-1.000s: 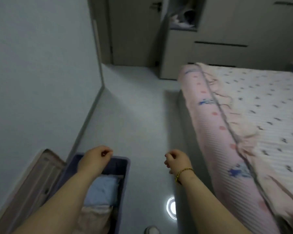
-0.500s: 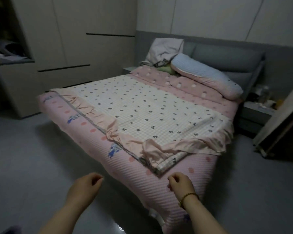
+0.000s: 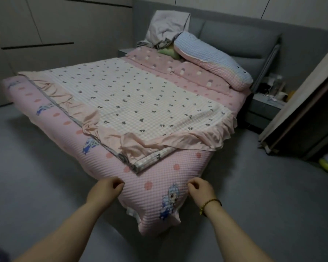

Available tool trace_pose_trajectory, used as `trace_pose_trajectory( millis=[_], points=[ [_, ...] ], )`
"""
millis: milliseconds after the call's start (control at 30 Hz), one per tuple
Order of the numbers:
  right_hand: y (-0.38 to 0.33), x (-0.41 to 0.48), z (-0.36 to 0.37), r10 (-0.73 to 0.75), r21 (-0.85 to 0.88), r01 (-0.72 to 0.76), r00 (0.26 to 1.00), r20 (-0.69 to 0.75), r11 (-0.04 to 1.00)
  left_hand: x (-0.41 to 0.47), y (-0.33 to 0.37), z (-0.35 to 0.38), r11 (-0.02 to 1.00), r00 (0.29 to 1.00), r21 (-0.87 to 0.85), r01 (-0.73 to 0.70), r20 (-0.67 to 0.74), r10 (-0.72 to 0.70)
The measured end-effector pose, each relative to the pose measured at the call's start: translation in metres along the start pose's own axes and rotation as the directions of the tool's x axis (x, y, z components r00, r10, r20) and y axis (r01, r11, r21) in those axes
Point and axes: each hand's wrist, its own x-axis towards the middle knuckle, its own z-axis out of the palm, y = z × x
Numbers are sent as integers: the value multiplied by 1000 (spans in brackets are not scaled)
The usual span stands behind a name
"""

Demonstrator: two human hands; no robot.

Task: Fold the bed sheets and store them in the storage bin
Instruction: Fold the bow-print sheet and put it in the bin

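**Both hands low at the near corner of the bed, nothing gripped**

And here is the view from the head camera: the person stands at the near corner of the bed, 2 bare forearms reaching in from the bottom. The left hand [image 3: 107, 188] hovers at the left side of that corner, fingers loosely curled in towards the palm, holding nothing. The right hand [image 3: 200, 188] mirrors it on the right side, fingers curled just as loosely, also holding nothing, with a bracelet [image 3: 211, 203] round its wrist. Whether either hand touches the fabric cannot be told.

Between them runs the pink quilted cover [image 3: 155, 178], printed with spots and blue cartoon figures. On top of it, just beyond the hands, lies the checked sheet [image 3: 140, 103] with small dark bows and a peach ruffle, spread flat over the middle of the bed, its layers stacked at the near corner.

At the far end a blue and pink pillow [image 3: 212, 59] leans on the grey headboard [image 3: 235, 38], a crumpled grey cloth [image 3: 167, 29] to its left. A nightstand [image 3: 267, 104] sits far right
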Motion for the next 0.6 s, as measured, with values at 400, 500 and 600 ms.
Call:
trace_pose_trajectory(
  millis=[400,500,600],
  points=[
    [61,84,-110,-12,68,10,1000,17,998,40,89,98,985,991,157,-74,122,55],
    [74,112,-137,-3,50,3,1000,14,999,79,118,116,968,982,206,-146,152,116],
    [90,158,-169,30,18,-30,999,-25,999,131,151,139,975,982,161,-154,131,133]
  ],
)
